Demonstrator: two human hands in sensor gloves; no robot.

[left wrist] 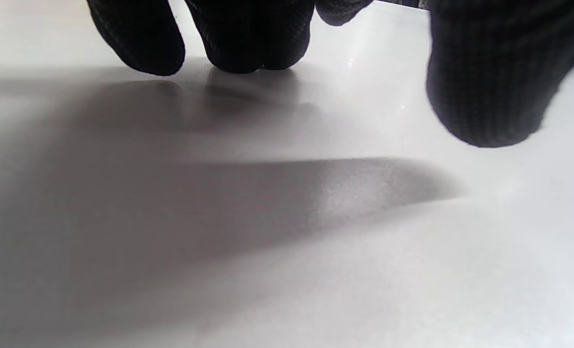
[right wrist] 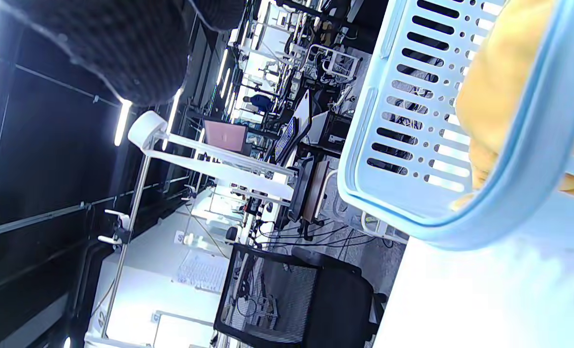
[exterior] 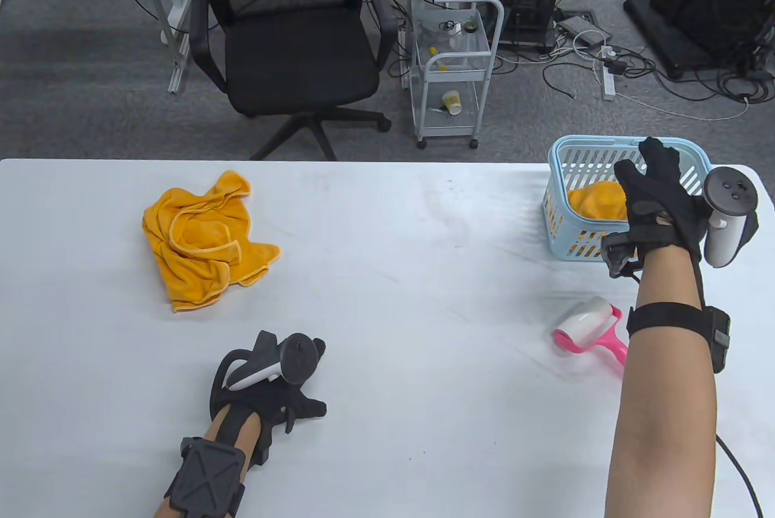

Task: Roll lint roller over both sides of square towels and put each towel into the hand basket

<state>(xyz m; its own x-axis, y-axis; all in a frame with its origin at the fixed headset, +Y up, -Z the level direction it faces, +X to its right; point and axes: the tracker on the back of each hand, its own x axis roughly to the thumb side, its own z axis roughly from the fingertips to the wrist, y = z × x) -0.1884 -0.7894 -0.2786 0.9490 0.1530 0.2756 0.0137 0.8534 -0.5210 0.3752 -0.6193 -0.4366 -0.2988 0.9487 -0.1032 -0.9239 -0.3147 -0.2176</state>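
A crumpled orange towel [exterior: 203, 239] lies on the white table's left part. At the table's far right corner stands a light blue hand basket [exterior: 563, 161] with another orange towel [exterior: 596, 202] inside; the right wrist view shows that basket [right wrist: 398, 159] and its towel [right wrist: 499, 82] close up. My right hand [exterior: 651, 188] hovers over the basket with fingers spread, holding nothing. A pink lint roller [exterior: 590, 327] with a white roll lies on the table just left of my right forearm. My left hand [exterior: 300, 385] rests near the front edge, its fingertips [left wrist: 248, 43] on the table, empty.
Beyond the table's far edge stand a black office chair [exterior: 290, 40] and a white wheeled cart [exterior: 454, 70]. Cables and a power strip [exterior: 608, 73] lie on the floor at the back right.
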